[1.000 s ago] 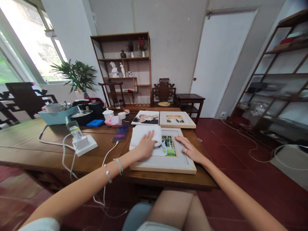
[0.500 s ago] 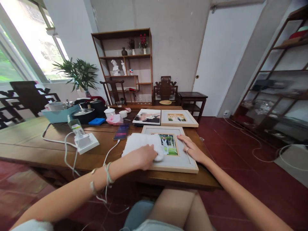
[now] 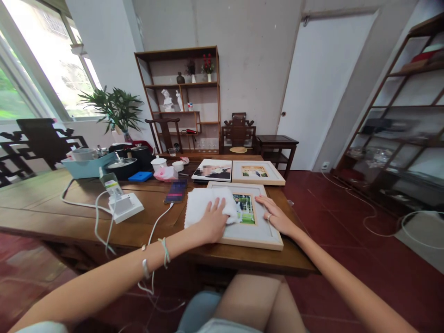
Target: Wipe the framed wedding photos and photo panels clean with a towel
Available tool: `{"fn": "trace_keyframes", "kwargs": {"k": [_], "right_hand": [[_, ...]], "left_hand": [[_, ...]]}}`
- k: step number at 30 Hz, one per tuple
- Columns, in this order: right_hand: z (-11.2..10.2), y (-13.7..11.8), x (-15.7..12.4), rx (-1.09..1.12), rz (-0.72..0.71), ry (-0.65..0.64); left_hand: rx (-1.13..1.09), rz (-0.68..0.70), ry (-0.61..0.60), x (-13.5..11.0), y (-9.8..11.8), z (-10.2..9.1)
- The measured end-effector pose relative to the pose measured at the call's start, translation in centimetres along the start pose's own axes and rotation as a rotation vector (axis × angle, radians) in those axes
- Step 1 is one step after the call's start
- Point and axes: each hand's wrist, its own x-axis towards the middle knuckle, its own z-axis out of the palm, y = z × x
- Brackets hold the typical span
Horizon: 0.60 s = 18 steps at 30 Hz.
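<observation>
From left to right, I view a phone [image 3: 175, 191] on the wooden table [image 3: 41, 208], then a white cloth [image 3: 197, 206] lapping over the left part of a picture frame [image 3: 258, 238] near the front edge. My left hand [image 3: 213, 224] presses the cloth, fingers spread wide; my right hand [image 3: 278, 220] rests, unclenched, on the frame's right side.
</observation>
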Motion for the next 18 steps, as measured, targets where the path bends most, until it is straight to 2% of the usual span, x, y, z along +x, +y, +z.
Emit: {"fn": "trace_keyframes", "kwargs": {"k": [5, 8, 10, 14, 18], "right_hand": [[-0.1, -0.1, 0.0, 0.011, -0.011, -0.012], [-0.2, -0.3, 0.0, 0.004, -0.004, -0.029], [-0.3, -0.4, 0.0, -0.004, 0.007, -0.035], [-0.3, -0.2, 0.0, -0.008, 0.014, -0.04], [-0.3, -0.1, 0.0, -0.008, -0.009, -0.029]], "left_hand": [[-0.015, -0.07, 0.202, 5.1, -3.0, 0.5], [-0.01, -0.076, 0.242, 7.5, -3.9, 0.2], [-0.01, -0.059, 0.239, 8.3, -4.0, 0.2], [-0.006, 0.052, 0.164, 7.0, -3.0, 0.1], [0.001, 0.191, 0.046, 2.8, -1.1, -1.6]]}}
